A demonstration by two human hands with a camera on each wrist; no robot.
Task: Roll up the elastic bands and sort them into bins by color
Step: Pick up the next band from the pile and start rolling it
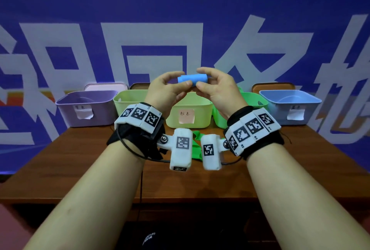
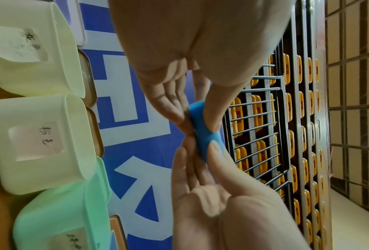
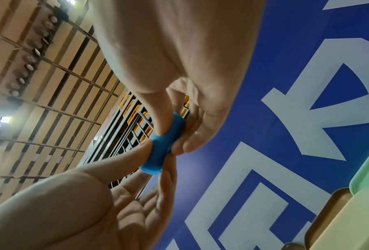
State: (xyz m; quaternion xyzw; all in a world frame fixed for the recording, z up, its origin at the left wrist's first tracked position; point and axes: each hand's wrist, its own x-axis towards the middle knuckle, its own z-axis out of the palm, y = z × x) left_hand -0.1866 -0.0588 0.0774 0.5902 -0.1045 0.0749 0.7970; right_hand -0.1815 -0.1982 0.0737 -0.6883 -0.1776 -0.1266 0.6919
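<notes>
Right now, in the head view, your left hand (image 1: 166, 87) and right hand (image 1: 215, 87) are raised together above the wooden table (image 1: 80, 161), each pinching one end of a rolled blue band (image 1: 192, 79) between thumb and curled fingers. Take the pale green bin (image 1: 200, 112) with the pink note as your landmark: the roll sits in the air above it, touching no bin. To the left of it stands the purple bin (image 1: 84, 109); to the right, a brighter green bin (image 1: 254, 99), partly hidden by your right wrist, and past that the blue bin (image 1: 290, 105). In front of it, a green band (image 1: 197, 145) lies loose on the table, mostly hidden behind your wrist cameras.

From the left wrist view, your left thumb presses the near side of the blue band (image 2: 204, 133) and the fingers close on the far side, while the right hand (image 2: 211, 199) grips the other end the same way. The pale green bin (image 2: 51, 108) shows at the picture's left edge.

From the right wrist view, the blue band (image 3: 164, 145) is pinched at one end by your right thumb and fingers and at the other by the left hand (image 3: 123, 194); its rolled end face is visible by the left fingers
</notes>
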